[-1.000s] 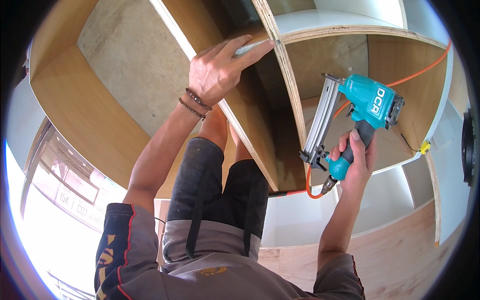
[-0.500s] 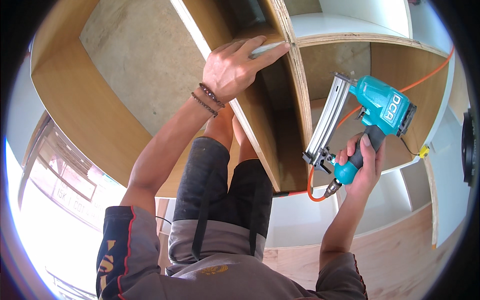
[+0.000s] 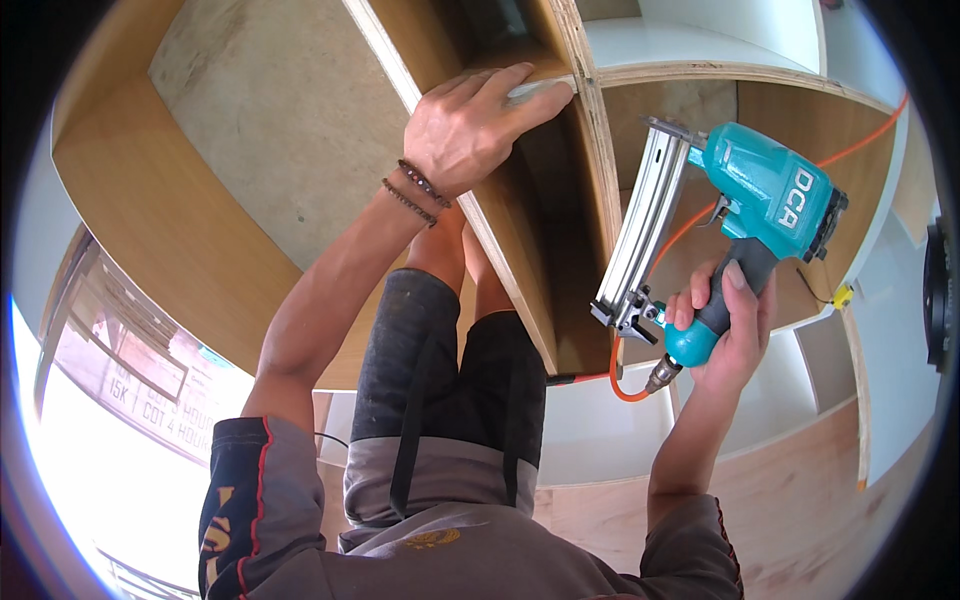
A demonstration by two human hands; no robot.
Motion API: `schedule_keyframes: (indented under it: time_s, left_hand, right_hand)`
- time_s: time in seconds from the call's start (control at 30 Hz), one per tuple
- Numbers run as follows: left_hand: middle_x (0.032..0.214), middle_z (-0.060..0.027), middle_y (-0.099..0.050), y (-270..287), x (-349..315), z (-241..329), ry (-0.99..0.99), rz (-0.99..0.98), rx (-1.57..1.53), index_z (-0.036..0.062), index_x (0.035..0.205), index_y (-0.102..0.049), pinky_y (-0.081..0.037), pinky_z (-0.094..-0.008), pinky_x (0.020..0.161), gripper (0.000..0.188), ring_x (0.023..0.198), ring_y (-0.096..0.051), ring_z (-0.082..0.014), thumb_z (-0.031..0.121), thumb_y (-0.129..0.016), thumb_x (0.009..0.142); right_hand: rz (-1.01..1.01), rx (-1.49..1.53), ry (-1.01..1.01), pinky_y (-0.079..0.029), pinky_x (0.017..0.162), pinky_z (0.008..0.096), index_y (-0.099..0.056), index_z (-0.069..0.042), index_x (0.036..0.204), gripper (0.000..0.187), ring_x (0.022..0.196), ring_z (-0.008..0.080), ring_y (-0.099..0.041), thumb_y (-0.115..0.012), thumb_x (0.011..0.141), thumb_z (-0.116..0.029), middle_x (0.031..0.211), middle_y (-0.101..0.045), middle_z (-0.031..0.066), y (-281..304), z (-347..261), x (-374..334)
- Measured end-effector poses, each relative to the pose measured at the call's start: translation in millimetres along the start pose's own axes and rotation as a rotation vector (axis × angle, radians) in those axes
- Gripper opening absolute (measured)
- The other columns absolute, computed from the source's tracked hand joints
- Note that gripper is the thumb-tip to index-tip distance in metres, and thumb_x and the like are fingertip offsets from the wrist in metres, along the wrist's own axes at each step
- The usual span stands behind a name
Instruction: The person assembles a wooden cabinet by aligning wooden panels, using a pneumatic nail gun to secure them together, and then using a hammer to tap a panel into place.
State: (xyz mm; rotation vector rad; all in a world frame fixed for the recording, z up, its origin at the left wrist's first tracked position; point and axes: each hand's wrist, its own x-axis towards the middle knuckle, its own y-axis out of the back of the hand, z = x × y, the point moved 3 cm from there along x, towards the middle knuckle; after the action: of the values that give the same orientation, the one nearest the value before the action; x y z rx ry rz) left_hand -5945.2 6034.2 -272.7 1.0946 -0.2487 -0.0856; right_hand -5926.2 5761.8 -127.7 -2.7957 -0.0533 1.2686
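My right hand (image 3: 738, 315) is wrapped around the black grip of a teal pneumatic nail gun (image 3: 765, 190), raised over the right side of a wooden cabinet. The gun's silver magazine points up and left, and an orange air hose (image 3: 627, 388) joins the fitting below its handle. My left hand (image 3: 470, 125) reaches across an upright wooden panel (image 3: 510, 260). Its fingers and thumb close around a short shelf board (image 3: 545, 88) with a pale edge, set between this panel and the plywood-edged divider (image 3: 590, 120). Part of that board is hidden under the hand.
Open cabinet bays with a brown board (image 3: 160, 210) surround me on the left and right. A white shelf (image 3: 665, 45) lies at the far right. A yellow tape measure (image 3: 843, 296) sits near the right cabinet edge. My legs stand close against the panel.
My right hand has shifted the nail gun slightly up and left, and it looks a little nearer. My left hand stays on the short shelf board with barely any movement.
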Motion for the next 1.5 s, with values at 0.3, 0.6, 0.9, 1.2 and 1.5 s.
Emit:
schedule_keyframes:
  time_s: [0.3,0.6,0.9,1.2,1.5]
  left_hand:
    - [0.109,-0.0059,-0.073,16,2,-5,0.039,-0.047,0.030,0.0402,0.135,-0.067,-0.063,-0.0350,0.071,0.066,0.088,-0.074,-0.0245,0.003,-0.062,0.080]
    - [0.114,-0.0009,-0.076,32,4,-15,0.015,0.020,0.022,0.0393,0.131,-0.071,-0.061,-0.0314,0.062,0.070,0.078,-0.074,-0.0204,-0.004,-0.064,0.076]
    - [0.114,-0.0008,-0.076,32,5,-15,0.029,-0.014,0.010,0.0395,0.131,-0.071,-0.062,-0.0316,0.062,0.070,0.078,-0.074,-0.0207,-0.004,-0.066,0.076]
    - [0.110,-0.0016,-0.077,29,9,-9,0.002,0.046,-0.011,0.0293,0.124,-0.072,-0.061,-0.0326,0.061,0.055,0.076,-0.074,-0.0222,-0.004,-0.068,0.080]
    - [0.105,-0.0072,-0.077,29,10,-8,0.078,0.098,-0.141,0.0099,0.094,-0.052,-0.062,-0.0377,0.071,0.023,0.086,-0.075,-0.0287,-0.004,-0.064,0.081]
  right_hand:
    - [-0.013,-0.062,-0.002,-0.051,0.057,0.0360,-0.046,-0.004,0.122,0.024,0.057,0.0174,-0.057,-0.051,0.105,-0.020,0.078,-0.054,0.0090,-6,0,-2]
    - [-0.007,-0.048,0.012,-0.051,0.057,0.0362,-0.046,-0.004,0.124,0.025,0.056,0.0177,-0.057,-0.051,0.105,-0.020,0.078,-0.054,0.0091,-13,-8,-10]
    - [-0.089,-0.024,-0.028,-0.051,0.055,0.0357,-0.045,-0.004,0.117,0.021,0.053,0.0167,-0.056,-0.050,0.104,-0.020,0.075,-0.053,0.0081,-27,-15,3]
    - [-0.122,0.086,-0.164,-0.050,0.052,0.0352,-0.051,-0.003,0.097,0.017,0.051,0.0170,-0.058,-0.061,0.099,-0.018,0.070,-0.056,0.0081,-33,-17,26]
    - [-0.056,0.061,-0.244,-0.050,0.051,0.0348,-0.052,-0.005,0.097,0.018,0.050,0.0167,-0.057,-0.062,0.099,-0.019,0.068,-0.055,0.0065,-52,-28,25]
